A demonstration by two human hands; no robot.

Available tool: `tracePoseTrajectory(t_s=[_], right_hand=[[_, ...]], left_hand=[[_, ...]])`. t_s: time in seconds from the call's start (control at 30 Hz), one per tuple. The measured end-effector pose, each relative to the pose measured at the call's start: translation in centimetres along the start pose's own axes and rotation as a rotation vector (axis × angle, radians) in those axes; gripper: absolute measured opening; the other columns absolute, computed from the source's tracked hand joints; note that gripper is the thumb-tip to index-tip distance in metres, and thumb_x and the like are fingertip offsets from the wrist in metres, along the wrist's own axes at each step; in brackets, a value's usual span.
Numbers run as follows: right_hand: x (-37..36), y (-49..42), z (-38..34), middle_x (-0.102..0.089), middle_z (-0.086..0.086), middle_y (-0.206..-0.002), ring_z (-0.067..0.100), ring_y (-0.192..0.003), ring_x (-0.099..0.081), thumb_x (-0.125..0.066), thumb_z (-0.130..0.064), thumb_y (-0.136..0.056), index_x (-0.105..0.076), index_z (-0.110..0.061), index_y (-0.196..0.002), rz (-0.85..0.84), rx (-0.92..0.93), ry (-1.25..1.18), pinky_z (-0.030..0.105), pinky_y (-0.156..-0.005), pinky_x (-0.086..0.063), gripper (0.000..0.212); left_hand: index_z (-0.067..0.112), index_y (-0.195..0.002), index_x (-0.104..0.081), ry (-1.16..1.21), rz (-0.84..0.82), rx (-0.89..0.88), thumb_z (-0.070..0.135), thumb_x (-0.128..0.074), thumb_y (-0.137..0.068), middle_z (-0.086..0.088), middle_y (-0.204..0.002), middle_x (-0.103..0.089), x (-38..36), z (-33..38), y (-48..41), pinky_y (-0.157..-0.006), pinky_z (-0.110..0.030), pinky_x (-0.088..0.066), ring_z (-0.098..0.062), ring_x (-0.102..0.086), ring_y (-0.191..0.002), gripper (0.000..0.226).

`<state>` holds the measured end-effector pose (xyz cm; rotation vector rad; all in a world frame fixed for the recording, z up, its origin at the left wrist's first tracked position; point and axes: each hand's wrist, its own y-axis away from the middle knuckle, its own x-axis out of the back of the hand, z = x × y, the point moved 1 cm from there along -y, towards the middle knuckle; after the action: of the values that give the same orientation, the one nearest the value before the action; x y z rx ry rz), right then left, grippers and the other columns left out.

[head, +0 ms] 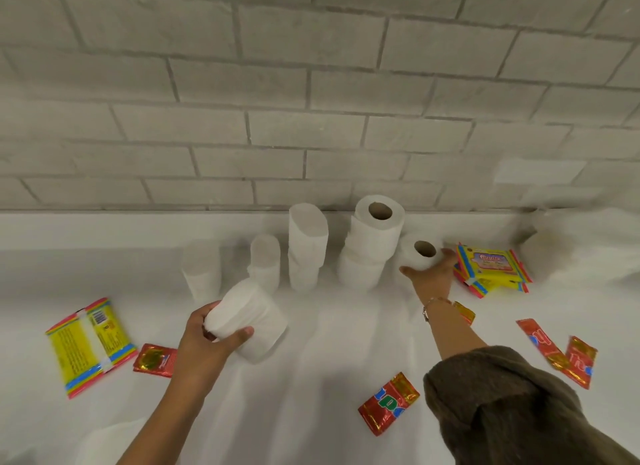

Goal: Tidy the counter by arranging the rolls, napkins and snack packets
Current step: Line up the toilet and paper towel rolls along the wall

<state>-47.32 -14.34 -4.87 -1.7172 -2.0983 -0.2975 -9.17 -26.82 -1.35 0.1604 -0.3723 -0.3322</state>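
Note:
My left hand [211, 340] grips a white paper roll [251, 320], tilted, lifted just in front of the row of rolls. My right hand [433, 274] reaches far and wraps around a small roll [420, 253] with a brown core, standing on the white counter [311, 378]. Beside it two rolls are stacked [372, 242] against the wall. To their left stand a tall napkin stack [306, 246], a short one [265, 262] and another roll [202, 268]. Yellow snack packets [491, 267] lie stacked right of my right hand.
A yellow packet [91, 345] lies at the left with a red sachet [156, 360] beside it. More red sachets lie at the front middle [388, 402] and right [581, 360]. A grey brick wall [311, 100] backs the counter. A blurred white object [547, 253] stands at the far right.

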Motion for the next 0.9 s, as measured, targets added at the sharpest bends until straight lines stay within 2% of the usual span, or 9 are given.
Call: tracePoseTrajectory(t_s=[0.17, 0.27, 0.37, 0.47, 0.57, 0.63, 0.73, 0.8, 0.9], right_hand=[[0.3, 0.5, -0.3, -0.032, 0.017, -0.144, 0.038, -0.13, -0.038, -0.087, -0.019, -0.06, -0.02, -0.009, -0.141, -0.023, -0.019, 0.093, 0.046, -0.107, -0.035, 0.106], [0.8, 4.0, -1.3, -0.037, 0.019, -0.143, 0.038, -0.129, -0.039, -0.086, -0.024, -0.061, -0.023, -0.007, -0.142, 0.083, -0.003, 0.068, 0.05, -0.107, -0.036, 0.104], [0.3, 9.7, -2.3, -0.042, 0.015, -0.141, 0.033, -0.129, -0.041, -0.078, -0.021, -0.071, -0.029, -0.012, -0.14, 0.112, 0.056, -0.061, 0.046, -0.108, -0.035, 0.085], [-0.9, 16.1, -2.9, -0.046, 0.009, -0.136, 0.029, -0.126, -0.044, -0.073, -0.017, -0.078, -0.035, -0.017, -0.135, -0.01, 0.1, -0.07, 0.045, -0.107, -0.038, 0.069], [-2.2, 21.9, -3.6, -0.046, 0.003, -0.135, 0.025, -0.124, -0.045, -0.069, -0.019, -0.08, -0.038, -0.024, -0.131, -0.162, 0.132, 0.003, 0.045, -0.104, -0.041, 0.06], [-3.1, 25.6, -4.1, -0.046, 0.001, -0.136, 0.023, -0.125, -0.044, -0.067, -0.02, -0.082, -0.039, -0.026, -0.131, -0.278, 0.179, 0.063, 0.042, -0.105, -0.039, 0.058], [-4.7, 30.2, -4.9, -0.049, -0.002, -0.131, 0.019, -0.121, -0.045, -0.068, -0.018, -0.081, -0.041, -0.024, -0.131, -0.445, 0.298, 0.127, 0.035, -0.102, -0.035, 0.057], [-5.4, 32.2, -5.4, -0.049, -0.006, -0.128, 0.016, -0.118, -0.045, -0.069, -0.019, -0.08, -0.043, -0.024, -0.13, -0.531, 0.333, 0.165, 0.033, -0.102, -0.034, 0.056], [-6.4, 34.1, -6.2, -0.051, -0.006, -0.129, 0.016, -0.118, -0.047, -0.07, -0.019, -0.08, -0.046, -0.024, -0.128, -0.609, 0.364, 0.208, 0.03, -0.102, -0.034, 0.054]], left_hand=[[0.02, -0.126, -0.046, 0.003, 0.047, 0.015, 0.021, -0.081, -0.068, -0.009, -0.119, -0.057, 2.1, -0.9, -0.9, -0.077, -0.047, -0.053, -0.034, -0.056, -0.101, 0.068], [0.023, -0.123, -0.049, 0.088, 0.053, 0.025, 0.019, -0.082, -0.067, -0.009, -0.116, -0.061, 4.1, -1.2, -1.5, -0.068, -0.038, -0.053, -0.028, -0.061, -0.094, 0.065], [0.018, -0.123, -0.051, 0.163, 0.11, 0.018, 0.015, -0.081, -0.067, -0.01, -0.118, -0.062, 7.0, -1.0, -2.8, -0.081, -0.038, -0.052, -0.028, -0.06, -0.102, 0.064], [0.013, -0.122, -0.051, 0.259, 0.162, 0.029, 0.009, -0.079, -0.069, -0.011, -0.119, -0.062, 10.0, -0.4, -4.5, -0.092, -0.043, -0.05, -0.027, -0.06, -0.105, 0.061], [0.005, -0.124, -0.049, 0.287, 0.215, 0.035, 0.003, -0.076, -0.07, -0.019, -0.12, -0.061, 12.5, -0.3, -7.0, -0.089, -0.04, -0.049, -0.031, -0.06, -0.104, 0.06], [0.006, -0.124, -0.048, 0.235, 0.288, 0.056, 0.006, -0.076, -0.068, -0.017, -0.121, -0.06, 13.8, -0.4, -8.8, -0.085, -0.039, -0.05, -0.031, -0.06, -0.103, 0.062], [0.006, -0.125, -0.044, 0.173, 0.384, 0.072, 0.01, -0.078, -0.066, -0.014, -0.124, -0.057, 15.2, -0.5, -11.9, -0.089, -0.038, -0.05, -0.03, -0.057, -0.109, 0.068], [0.004, -0.124, -0.043, 0.122, 0.394, 0.062, 0.015, -0.08, -0.066, -0.015, -0.126, -0.056, 15.3, -0.6, -13.7, -0.09, -0.033, -0.047, -0.03, -0.056, -0.113, 0.07], [0.005, -0.123, -0.042, 0.074, 0.372, 0.076, 0.024, -0.082, -0.066, -0.015, -0.128, -0.054, 14.6, -0.9, -15.8, -0.093, -0.034, -0.046, -0.031, -0.055, -0.115, 0.073]])
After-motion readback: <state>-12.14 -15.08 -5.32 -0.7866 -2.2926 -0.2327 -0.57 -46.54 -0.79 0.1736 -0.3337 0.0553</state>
